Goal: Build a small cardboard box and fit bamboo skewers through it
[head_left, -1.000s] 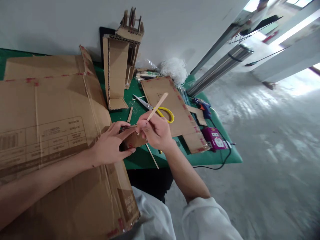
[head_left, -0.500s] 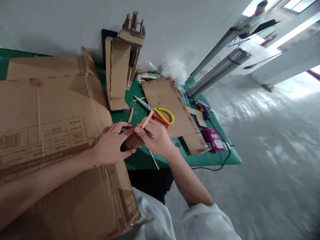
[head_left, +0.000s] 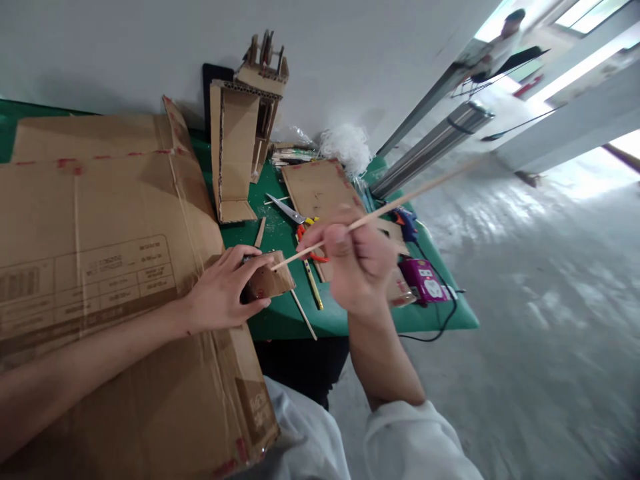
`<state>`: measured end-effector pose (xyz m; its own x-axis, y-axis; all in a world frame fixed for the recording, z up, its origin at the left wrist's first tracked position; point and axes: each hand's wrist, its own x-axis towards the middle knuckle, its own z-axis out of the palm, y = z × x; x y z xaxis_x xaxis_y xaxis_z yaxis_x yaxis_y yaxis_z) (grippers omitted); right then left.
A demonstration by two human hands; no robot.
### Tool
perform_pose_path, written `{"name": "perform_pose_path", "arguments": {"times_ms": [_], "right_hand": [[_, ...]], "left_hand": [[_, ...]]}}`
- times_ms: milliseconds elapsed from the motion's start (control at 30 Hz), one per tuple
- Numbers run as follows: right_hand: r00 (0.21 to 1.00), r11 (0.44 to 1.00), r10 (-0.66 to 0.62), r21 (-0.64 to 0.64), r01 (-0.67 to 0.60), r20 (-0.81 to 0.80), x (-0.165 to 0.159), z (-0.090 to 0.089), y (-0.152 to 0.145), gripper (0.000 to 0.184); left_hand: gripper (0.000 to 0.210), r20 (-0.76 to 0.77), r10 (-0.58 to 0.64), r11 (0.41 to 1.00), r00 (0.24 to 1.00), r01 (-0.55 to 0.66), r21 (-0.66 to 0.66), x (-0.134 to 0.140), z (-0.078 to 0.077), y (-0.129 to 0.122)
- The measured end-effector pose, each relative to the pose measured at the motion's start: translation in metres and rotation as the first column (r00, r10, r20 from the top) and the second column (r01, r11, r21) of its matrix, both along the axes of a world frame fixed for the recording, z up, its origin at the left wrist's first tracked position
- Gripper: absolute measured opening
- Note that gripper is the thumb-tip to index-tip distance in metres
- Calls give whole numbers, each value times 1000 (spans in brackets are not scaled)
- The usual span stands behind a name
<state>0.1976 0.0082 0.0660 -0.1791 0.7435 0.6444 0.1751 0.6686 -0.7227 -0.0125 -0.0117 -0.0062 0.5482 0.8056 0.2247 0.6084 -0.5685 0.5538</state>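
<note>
My left hand [head_left: 220, 290] is closed around a small brown cardboard block [head_left: 275, 283], gripping it between thumb and fingers near the table's front edge. A long, thin wooden stick [head_left: 415, 195] is pinched in my right hand [head_left: 356, 260], which is slightly blurred. One end of the stick meets the block's upper face; whether it sits in a hole or only touches cannot be made out. The far end slants up to the right. Scissors [head_left: 287, 209] with yellow and red handles lie behind my right hand, which partly hides them.
A large cardboard sheet [head_left: 115, 200] covers the left side. An upright cardboard structure [head_left: 237, 143] stands at the back. Beyond my right hand are a cardboard panel [head_left: 315, 183], a glue gun [head_left: 407, 223] and a purple box [head_left: 423, 280]. Another stick [head_left: 303, 313] lies near the front edge.
My right hand has moved right and up, away from the block, and the long stick now shows at full length. My left hand stays in place with the block.
</note>
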Motion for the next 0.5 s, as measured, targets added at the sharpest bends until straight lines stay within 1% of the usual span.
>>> {"name": "perform_pose_path", "arguments": {"times_ms": [100,233,333,500], "right_hand": [[992,998,66,6,-67,111,-6,-10,5,30],[989,997,77,-5,-78,129,-9,-21,10,29],[983,996,90,15,-93,159,-9,-20,12,26],[966,987,124,74,-144,228,-13,-13,14,28]], "left_hand": [[67,19,13,1000,1000,-13,12,1,-1,0],[68,-1,38,999,999,-38,34,3,-1,-1],[69,-1,39,998,999,-39,54,3,-3,-2],[67,44,0,995,999,-4,96,2,-5,0]]}}
